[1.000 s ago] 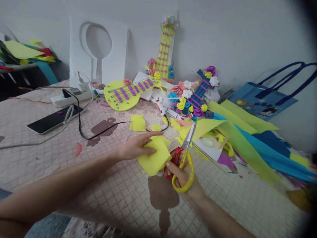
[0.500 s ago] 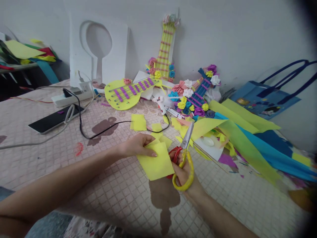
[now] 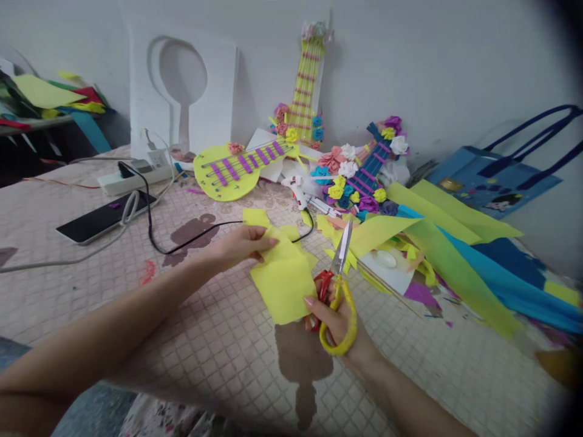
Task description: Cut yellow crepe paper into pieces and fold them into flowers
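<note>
My left hand (image 3: 243, 246) pinches the edge of a small yellow paper piece (image 3: 282, 244) between thumb and fingers. Below it and partly overlapped, a larger yellow paper square (image 3: 283, 291) has its lower right corner under my right thumb. My right hand (image 3: 337, 321) is wrapped round scissors (image 3: 338, 267) with one red and one yellow handle loop, blades pointing up and away and looking closed. Behind my left hand a few yellow paper squares (image 3: 255, 216) lie on the patterned tablecloth (image 3: 218, 358).
A glue gun (image 3: 297, 191) with a black cord lies behind the paper. Yellow (image 3: 228, 173) and blue (image 3: 368, 167) paper-flower-decorated guitar shapes are at the back. Crepe paper strips (image 3: 473, 273) and a blue bag (image 3: 492, 182) are on the right. A phone (image 3: 104, 218) and power strip (image 3: 134, 179) are left.
My left hand has moved up and left off the larger square, drawing a small yellow piece with it. My right thumb now presses on the larger square's corner.
</note>
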Demonstrator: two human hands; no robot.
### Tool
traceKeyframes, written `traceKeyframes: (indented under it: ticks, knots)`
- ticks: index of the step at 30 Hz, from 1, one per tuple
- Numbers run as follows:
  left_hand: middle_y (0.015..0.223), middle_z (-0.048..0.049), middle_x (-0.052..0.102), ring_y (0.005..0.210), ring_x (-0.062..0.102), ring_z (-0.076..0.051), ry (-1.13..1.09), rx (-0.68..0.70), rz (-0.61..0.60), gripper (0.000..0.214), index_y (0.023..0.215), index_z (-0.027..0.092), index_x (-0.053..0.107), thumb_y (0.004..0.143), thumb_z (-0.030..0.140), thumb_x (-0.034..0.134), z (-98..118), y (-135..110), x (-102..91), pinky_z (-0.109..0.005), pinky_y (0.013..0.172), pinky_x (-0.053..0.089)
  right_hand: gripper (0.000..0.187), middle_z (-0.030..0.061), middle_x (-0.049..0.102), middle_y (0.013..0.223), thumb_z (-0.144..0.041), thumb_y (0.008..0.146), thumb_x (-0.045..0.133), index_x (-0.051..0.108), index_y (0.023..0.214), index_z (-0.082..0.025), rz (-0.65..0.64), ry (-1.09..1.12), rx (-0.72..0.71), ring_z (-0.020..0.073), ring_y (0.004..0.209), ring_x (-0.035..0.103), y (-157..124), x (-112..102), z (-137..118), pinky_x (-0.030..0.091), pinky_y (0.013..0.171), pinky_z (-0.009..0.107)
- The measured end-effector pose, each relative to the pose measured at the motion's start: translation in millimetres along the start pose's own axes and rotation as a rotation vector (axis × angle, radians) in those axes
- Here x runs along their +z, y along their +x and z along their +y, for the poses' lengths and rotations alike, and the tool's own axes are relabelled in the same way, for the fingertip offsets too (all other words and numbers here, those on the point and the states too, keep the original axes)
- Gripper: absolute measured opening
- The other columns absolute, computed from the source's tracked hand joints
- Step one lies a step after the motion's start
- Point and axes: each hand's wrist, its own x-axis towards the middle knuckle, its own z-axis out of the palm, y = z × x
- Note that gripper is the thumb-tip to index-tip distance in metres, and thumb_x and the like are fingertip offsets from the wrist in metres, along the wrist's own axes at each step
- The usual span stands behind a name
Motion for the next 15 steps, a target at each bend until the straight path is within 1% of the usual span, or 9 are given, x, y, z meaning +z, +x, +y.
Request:
traceKeyframes:
  ticks: [2,4,5,6,8,9,11,13,15]
  knots:
    - [0.063,0.0004,0.055,0.053,0.049,-0.007,0.140,0.066,0.118,0.025,0.074,0.012,0.059,0.079,0.037,0.063,2.8,8.0,-17.4,-0.018,0.050,0.040,0.030,-0.0085,0.051,0.058,-0.036,0.075,0.070,0.045,0.082,-0.020,-0.005,-0.002,-0.001,0.0069,0.039,0.048,1.0,-1.6,2.1,0.042,0.042,0.022]
    - [0.058,0.0019,0.050,0.050,0.045,-0.008,0.377,0.144,0.255,0.021,0.074,0.012,0.059,0.077,0.033,0.063,5.7,16.1,-34.4,-0.020,0.049,0.037,0.030,-0.0081,0.051,0.058,-0.036,0.075,0.070,0.045,0.082,-0.020,-0.015,-0.013,0.000,0.0070,0.040,0.048,0.4,-1.8,2.0,0.042,0.042,0.022]
    - [0.061,0.0015,0.051,0.054,0.047,-0.009,0.491,0.185,0.327,0.019,0.081,0.013,0.060,0.076,0.031,0.063,7.1,19.9,-41.7,-0.021,0.052,0.038,0.031,-0.0081,0.051,0.058,-0.036,0.075,0.070,0.045,0.081,-0.020,-0.019,-0.020,0.000,0.0072,0.040,0.048,-0.4,-1.2,0.9,0.042,0.042,0.022]
    - [0.065,0.0007,0.054,0.059,0.051,-0.011,0.594,0.224,0.399,0.023,0.091,0.013,0.061,0.075,0.029,0.065,8.3,23.6,-47.9,-0.023,0.057,0.040,0.031,-0.0080,0.051,0.059,-0.037,0.075,0.070,0.045,0.082,-0.021,-0.021,-0.029,0.001,0.0074,0.041,0.049,-1.6,-0.3,-0.9,0.042,0.043,0.022]
    - [0.074,-0.0026,0.060,0.071,0.056,-0.016,0.788,0.271,0.447,0.032,0.105,0.015,0.060,0.076,0.027,0.064,10.1,30.6,-56.8,-0.028,0.067,0.043,0.031,-0.0080,0.051,0.060,-0.037,0.075,0.070,0.045,0.083,-0.021,-0.018,-0.040,0.005,0.0076,0.043,0.049,-4.5,2.5,-6.0,0.044,0.045,0.022]
    - [0.081,-0.0048,0.062,0.078,0.058,-0.019,0.864,0.293,0.445,0.036,0.111,0.015,0.058,0.077,0.027,0.064,10.8,33.6,-59.6,-0.031,0.073,0.044,0.031,-0.0080,0.051,0.060,-0.037,0.075,0.070,0.045,0.083,-0.021,-0.015,-0.042,0.011,0.0076,0.043,0.050,-5.9,3.9,-8.8,0.044,0.045,0.022]
    - [0.102,-0.0106,0.063,0.098,0.056,-0.025,0.995,0.373,0.499,0.044,0.119,0.016,0.053,0.078,0.027,0.064,11.9,37.9,-62.1,-0.039,0.087,0.043,0.030,-0.0079,0.051,0.061,-0.036,0.076,0.069,0.045,0.083,-0.021,-0.013,-0.045,0.025,0.0075,0.045,0.050,-8.0,5.9,-13.5,0.044,0.046,0.022]
    - [0.122,-0.0160,0.056,0.116,0.047,-0.030,1.081,0.453,0.591,0.050,0.125,0.014,0.048,0.079,0.027,0.062,13.5,38.0,-59.8,-0.045,0.097,0.036,0.029,-0.0078,0.051,0.061,-0.036,0.077,0.069,0.044,0.083,-0.021,-0.010,-0.060,0.029,0.0075,0.045,0.051,-8.4,5.8,-15.1,0.043,0.047,0.022]
    - [0.128,-0.0189,0.051,0.120,0.044,-0.032,1.072,0.484,0.635,0.049,0.126,0.011,0.046,0.083,0.029,0.058,15.6,32.9,-51.6,-0.047,0.099,0.035,0.029,-0.0077,0.051,0.059,-0.037,0.078,0.068,0.044,0.083,-0.021,-0.011,-0.077,0.022,0.0078,0.045,0.051,-7.1,3.7,-13.1,0.043,0.046,0.022]
